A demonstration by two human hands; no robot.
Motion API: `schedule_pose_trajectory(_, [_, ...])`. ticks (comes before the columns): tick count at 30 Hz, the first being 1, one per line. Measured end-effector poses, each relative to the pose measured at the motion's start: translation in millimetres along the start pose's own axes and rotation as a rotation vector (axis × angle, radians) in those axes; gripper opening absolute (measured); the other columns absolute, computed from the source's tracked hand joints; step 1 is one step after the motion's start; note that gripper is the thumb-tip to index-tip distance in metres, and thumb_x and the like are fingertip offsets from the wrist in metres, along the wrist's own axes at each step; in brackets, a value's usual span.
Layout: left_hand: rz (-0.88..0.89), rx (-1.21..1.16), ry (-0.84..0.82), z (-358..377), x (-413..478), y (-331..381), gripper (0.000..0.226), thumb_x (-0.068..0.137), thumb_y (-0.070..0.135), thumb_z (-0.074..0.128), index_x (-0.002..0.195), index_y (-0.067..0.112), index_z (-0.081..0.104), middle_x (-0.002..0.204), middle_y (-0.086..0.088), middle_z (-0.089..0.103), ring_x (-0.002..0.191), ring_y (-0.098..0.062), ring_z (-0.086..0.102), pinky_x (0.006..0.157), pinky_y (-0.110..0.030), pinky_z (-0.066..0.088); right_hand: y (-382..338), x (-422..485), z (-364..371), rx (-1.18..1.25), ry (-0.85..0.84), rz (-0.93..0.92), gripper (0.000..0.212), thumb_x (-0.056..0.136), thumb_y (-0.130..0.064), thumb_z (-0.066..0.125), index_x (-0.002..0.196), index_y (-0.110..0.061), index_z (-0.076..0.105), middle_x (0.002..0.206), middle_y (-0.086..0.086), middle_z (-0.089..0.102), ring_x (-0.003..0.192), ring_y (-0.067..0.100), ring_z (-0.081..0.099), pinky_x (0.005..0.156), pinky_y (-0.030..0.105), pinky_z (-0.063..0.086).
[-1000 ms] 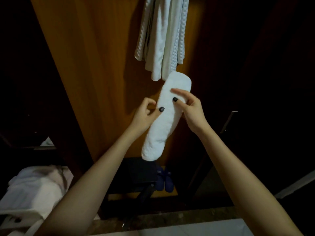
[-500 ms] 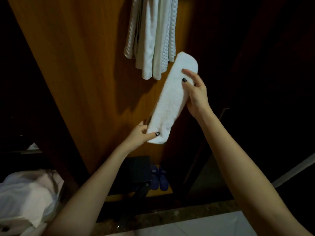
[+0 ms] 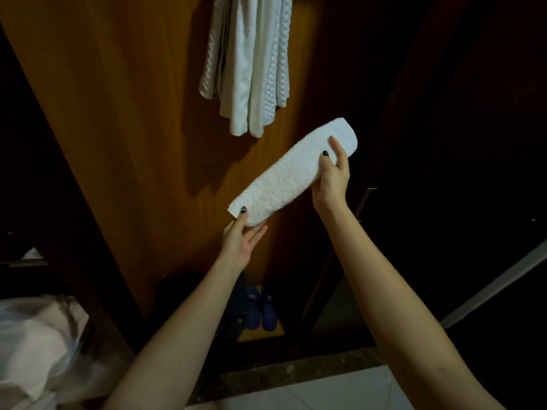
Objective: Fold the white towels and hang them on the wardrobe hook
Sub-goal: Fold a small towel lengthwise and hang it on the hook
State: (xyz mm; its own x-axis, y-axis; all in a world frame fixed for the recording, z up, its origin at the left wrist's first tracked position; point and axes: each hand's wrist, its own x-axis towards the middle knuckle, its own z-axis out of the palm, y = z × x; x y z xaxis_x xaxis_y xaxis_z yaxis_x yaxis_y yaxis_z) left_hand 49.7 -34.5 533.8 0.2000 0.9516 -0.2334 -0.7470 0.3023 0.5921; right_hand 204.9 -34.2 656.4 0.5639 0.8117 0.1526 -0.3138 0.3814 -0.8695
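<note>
Head view: your left grip (image 3: 241, 242) and right grip (image 3: 333, 176) each pinch a towel (image 3: 288, 176) end — hold the fold taut between them.

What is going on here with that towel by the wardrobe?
A person holds a folded white towel at a slant in front of a wooden wardrobe panel. The right hand grips its upper end and the left hand pinches its lower end. Other white towels already hang above; this one is not yet hung. Blue slippers sit at the bottom.
</note>
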Motion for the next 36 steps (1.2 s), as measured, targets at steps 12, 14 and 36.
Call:
schedule_pose_trajectory(12, [-0.044,0.175,-0.090,-6,3,20,0.052,0.088,0.038,0.062,0.132,0.015,0.046,0.148,-0.008,0.034,0.138,-0.036,0.026,0.090,-0.054,0.052,-11,7,-34,0.037,-0.077,0.064,0.037,0.098,-0.007,0.048,0.123,-0.031,0.057,0.130,0.004,0.054,0.114,0.023,0.060,0.090,0.039,0.054])
schedule_pose_trajectory(14, [-0.036,0.340,-0.102,-3,-3,25,0.066,0.080,0.049,0.062,0.136,0.016,0.046,0.151,-0.008,0.032,0.140,-0.032,0.027,0.094,-0.052,0.049,-21,12,-36,-0.011,-0.173,0.073,0.037,0.096,-0.008,0.051,0.122,-0.033,0.059,0.126,0.003,0.057,0.108,0.020,0.063,0.086,0.037,0.055])
schedule_pose_trajectory(36, [0.343,0.971,-0.509,49,-26,48,0.017,0.090,0.011,0.061,0.085,-0.002,0.071,0.075,-0.008,0.058,0.071,-0.012,0.051,0.065,-0.018,0.040,-27,-1,-12,-0.341,-0.492,0.096,0.026,0.094,-0.015,0.057,0.109,-0.035,0.066,0.141,0.005,0.049,0.112,0.026,0.059,0.072,0.026,0.054])
